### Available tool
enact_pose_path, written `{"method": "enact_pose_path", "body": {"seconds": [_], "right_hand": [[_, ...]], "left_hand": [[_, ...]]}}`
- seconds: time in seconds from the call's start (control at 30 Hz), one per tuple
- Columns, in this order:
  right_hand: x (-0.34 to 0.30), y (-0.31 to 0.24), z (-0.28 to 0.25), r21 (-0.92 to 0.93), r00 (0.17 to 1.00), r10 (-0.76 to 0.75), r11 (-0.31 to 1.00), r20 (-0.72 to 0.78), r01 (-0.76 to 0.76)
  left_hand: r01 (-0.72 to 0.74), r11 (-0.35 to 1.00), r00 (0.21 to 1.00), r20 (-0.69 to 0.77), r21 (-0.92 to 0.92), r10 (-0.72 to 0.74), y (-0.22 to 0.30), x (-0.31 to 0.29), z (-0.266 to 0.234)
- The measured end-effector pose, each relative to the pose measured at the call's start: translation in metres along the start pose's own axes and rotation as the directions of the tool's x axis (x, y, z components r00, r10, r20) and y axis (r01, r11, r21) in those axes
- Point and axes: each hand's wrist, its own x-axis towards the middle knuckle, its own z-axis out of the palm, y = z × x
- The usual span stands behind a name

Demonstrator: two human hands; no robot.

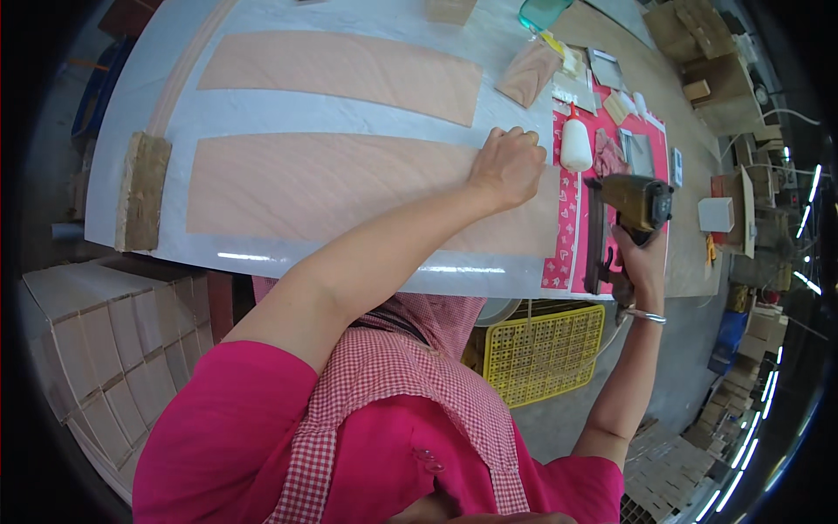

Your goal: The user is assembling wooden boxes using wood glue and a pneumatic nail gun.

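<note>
My left hand [511,168] is curled into a fist over the right part of a long, thin wooden board [323,188]. Whatever its fingers may hold is hidden. A second, similar board [349,74] lies parallel beyond it, apart from my hand. In my right hand [642,253] is a dark nail gun [639,203], gripped by its handle and raised near the table's right front. Its long magazine hangs over a pink patterned sheet [560,262]. Between my hands, a white glue bottle [575,144] with a red tip lies on that sheet.
A rough wooden block [142,192] sits at the table's left edge. Beyond the glue bottle are a wood block [529,72], a pink cloth [608,155] and small metal trays [605,68]. A yellow crate [541,354] stands below the front edge; stacked boards [122,332] fill the lower left.
</note>
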Motion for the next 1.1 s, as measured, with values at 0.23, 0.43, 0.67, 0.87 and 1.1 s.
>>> {"method": "enact_pose_path", "body": {"seconds": [0.23, 0.43, 0.67, 0.87, 1.1], "right_hand": [[-0.008, -0.066, 0.016, -0.051, 0.985, -0.166, 0.984, 0.041, 0.168], [-0.004, -0.075, 0.016, -0.074, 0.993, -0.056, 0.995, 0.102, 0.064], [-0.003, -0.082, 0.016, -0.086, 0.989, -0.073, 0.993, 0.132, 0.084], [0.007, -0.079, 0.012, -0.117, 0.977, -0.131, 0.981, 0.167, 0.152], [0.013, -0.076, 0.012, -0.098, 0.946, -0.269, 0.952, 0.179, 0.289]], "left_hand": [[-0.001, 1.000, 1.000, -0.017, -0.002, 0.001, 0.003, 0.001, 0.003], [-0.004, 1.000, 1.000, 0.000, -0.007, 0.004, 0.003, 0.001, 0.001], [-0.014, 1.000, 1.000, -0.009, 0.000, 0.014, 0.002, 0.001, 0.004], [-0.017, 1.000, 1.000, 0.002, -0.002, 0.017, 0.002, 0.001, 0.004], [-0.006, 1.000, 0.999, 0.034, -0.008, 0.007, 0.003, 0.001, 0.004]]}}
